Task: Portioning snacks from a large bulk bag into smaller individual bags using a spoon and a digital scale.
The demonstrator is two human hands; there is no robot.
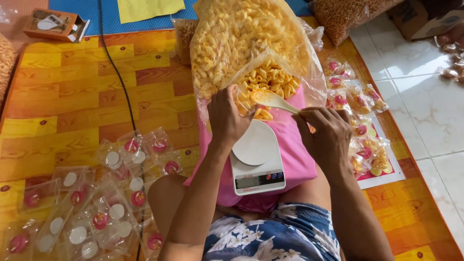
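The right hand (325,131) is gripping a pale scoop (271,99), dipping it into the big bag of yellow snacks (241,38) lying far from the white kitchen scale (256,162). The left hand (228,116) is pinching the bag's opening. Empty small bags (82,208) are lying left on the floor.

Wood-print floor mat (72,96) beside white tiles (425,106)

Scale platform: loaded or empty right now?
Empty. The white scale shows a bare round platform; the snacks remain in the big clear bag, where the right hand holds a scoop.
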